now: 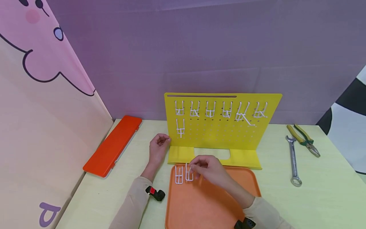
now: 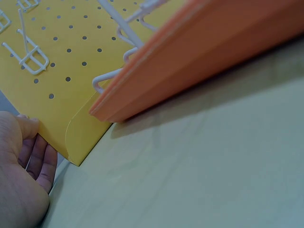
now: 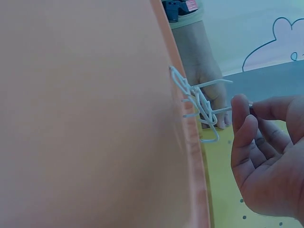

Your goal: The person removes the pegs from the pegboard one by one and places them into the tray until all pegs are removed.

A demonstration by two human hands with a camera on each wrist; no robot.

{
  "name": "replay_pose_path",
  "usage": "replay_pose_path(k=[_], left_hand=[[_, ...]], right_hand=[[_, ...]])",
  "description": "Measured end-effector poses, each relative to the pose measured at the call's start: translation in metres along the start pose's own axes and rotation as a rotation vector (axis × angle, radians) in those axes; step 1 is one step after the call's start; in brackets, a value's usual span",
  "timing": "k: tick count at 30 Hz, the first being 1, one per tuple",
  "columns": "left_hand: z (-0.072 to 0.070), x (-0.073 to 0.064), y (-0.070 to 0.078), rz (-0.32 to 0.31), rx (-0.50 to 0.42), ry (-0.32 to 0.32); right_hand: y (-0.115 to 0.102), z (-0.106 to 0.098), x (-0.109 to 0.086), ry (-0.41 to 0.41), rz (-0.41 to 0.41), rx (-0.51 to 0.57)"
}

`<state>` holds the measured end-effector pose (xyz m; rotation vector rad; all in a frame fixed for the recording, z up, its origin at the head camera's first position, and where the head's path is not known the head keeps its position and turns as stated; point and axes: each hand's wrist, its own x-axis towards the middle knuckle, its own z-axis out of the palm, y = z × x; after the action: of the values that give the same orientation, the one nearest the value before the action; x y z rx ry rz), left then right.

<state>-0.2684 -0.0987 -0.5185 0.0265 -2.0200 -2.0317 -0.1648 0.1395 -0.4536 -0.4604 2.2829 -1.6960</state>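
A yellow pegboard [image 1: 211,133] stands upright with several white wire hooks [image 1: 210,109] along its top row and one hook [image 1: 180,128] below at the left. My left hand [image 1: 159,148] grips the board's left edge, thumb in front and fingers behind in the left wrist view. Over the orange tray [image 1: 197,206], my right hand [image 1: 210,168] pinches the prong of a white wire hook [image 1: 189,176] between thumb and finger. Another wire hook [image 1: 179,175] lies beside it, at the tray's far left corner. In the right wrist view both hooks overlap near my right hand [image 3: 266,147].
A red flat case [image 1: 114,146] lies on the table at the left. To the right are a combination wrench [image 1: 293,162] and pliers [image 1: 304,139] with yellow-green handles. A purple cloth wall [image 1: 183,57] rises behind the board.
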Motion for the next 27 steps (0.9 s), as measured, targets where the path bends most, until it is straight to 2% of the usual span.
replay_pose_path(k=[14, 23, 27], left_hand=[[0.000, 0.000, -0.001, -0.001, -0.011, 0.000], [-0.002, 0.001, -0.005, 0.054, -0.030, -0.009], [-0.001, 0.001, -0.003, 0.043, -0.030, -0.012]], right_hand=[[0.011, 0.011, 0.003, -0.037, -0.003, 0.001], [0.010, 0.014, 0.004, -0.054, -0.003, -0.008], [0.010, 0.013, 0.003, -0.058, 0.006, -0.004]])
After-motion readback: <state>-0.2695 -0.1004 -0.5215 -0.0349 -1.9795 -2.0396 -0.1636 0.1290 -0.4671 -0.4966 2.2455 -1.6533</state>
